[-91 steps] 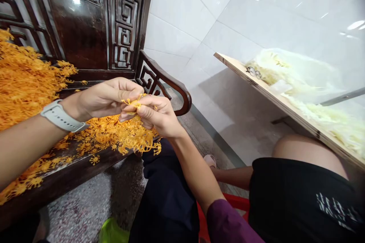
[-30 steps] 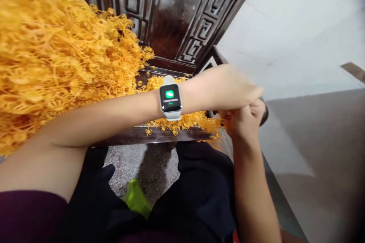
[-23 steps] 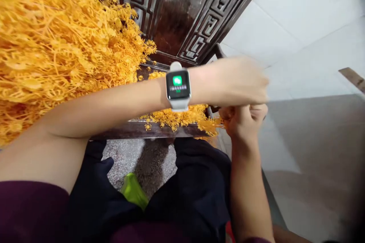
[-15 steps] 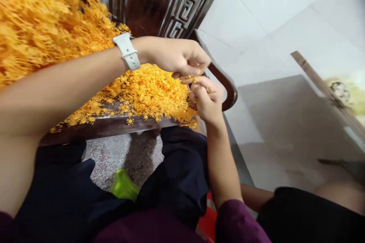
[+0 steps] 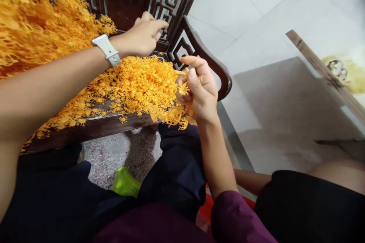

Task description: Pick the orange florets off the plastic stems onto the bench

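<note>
A low heap of small orange plastic flower pieces point(image 5: 137, 87) lies on the seat of a dark carved wooden bench point(image 5: 94, 131). My right hand point(image 5: 196, 91) is curled over the heap's right edge with a small bunch of orange pieces point(image 5: 184, 89) pinched in its fingers. My left hand point(image 5: 142, 38), with a white watch on the wrist, reaches to the back of the seat near the carved backrest; its fingers are drawn together and nothing shows in them. A big mound of uncut orange sprigs point(image 5: 34, 15) fills the upper left.
The bench's curved armrest point(image 5: 211, 64) stands just right of my right hand. Another person's knee and black shorts point(image 5: 310, 201) are at the lower right, under a slanted wooden board point(image 5: 319, 68) with pale pieces. A green shoe point(image 5: 124, 182) rests on the speckled floor.
My hands were working together on one piece; now the left hand has drawn away to the back of the seat while the right keeps its bunch. The view has swung left and back.
</note>
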A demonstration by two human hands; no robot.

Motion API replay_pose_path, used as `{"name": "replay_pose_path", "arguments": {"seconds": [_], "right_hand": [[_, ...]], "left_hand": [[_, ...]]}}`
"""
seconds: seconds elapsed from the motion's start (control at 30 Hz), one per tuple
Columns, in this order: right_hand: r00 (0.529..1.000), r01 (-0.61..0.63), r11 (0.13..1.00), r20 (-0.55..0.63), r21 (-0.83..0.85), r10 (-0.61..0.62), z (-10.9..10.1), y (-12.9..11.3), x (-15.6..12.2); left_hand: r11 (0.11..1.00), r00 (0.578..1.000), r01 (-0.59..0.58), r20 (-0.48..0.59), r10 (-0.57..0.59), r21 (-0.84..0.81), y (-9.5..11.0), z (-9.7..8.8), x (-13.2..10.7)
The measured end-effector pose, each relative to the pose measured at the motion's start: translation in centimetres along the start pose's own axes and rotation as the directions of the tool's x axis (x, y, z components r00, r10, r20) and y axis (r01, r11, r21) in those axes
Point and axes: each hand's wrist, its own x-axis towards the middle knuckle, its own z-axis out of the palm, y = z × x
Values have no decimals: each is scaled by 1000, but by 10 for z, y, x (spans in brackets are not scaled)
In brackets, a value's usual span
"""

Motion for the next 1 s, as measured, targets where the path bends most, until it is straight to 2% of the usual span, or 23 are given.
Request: {"name": "replay_pose_path", "arguments": {"seconds": [0.07,0.13,0.2,0.27,0.33,0.4,0.5,0.6,0.87,1.0], "right_hand": [[999,-15,1000,-40,-14,15,-1,4,2],[998,-5,1000,-69,-20,3,-2,9,5],[996,28,999,-89,-19,-30,-5,15,7],[993,56,998,-107,-16,-57,-10,19,11],[990,62,998,-126,-12,-63,-15,23,14],[988,55,998,-145,-8,-55,-20,25,16],[983,47,999,-177,0,-47,-24,26,17],[979,53,999,-197,5,-51,-23,24,17],[977,103,994,-188,27,-96,-17,17,14],[992,48,996,-117,76,-39,-17,12,11]], "left_hand": [[998,998,-1,60,-3,60,-9,5,2],[994,985,-51,171,35,91,-7,8,2],[994,964,-95,254,78,58,7,7,-2],[995,940,-81,328,95,-56,27,5,-8],[980,901,-78,407,149,-185,48,2,-12],[962,856,-155,456,244,-224,64,1,-14],[946,829,-299,456,323,-127,76,0,-13],[942,831,-326,451,324,-76,77,-1,-11],[921,804,-316,452,387,-227,82,-10,-15],[874,746,-303,475,466,-381,87,-10,-18]]}}
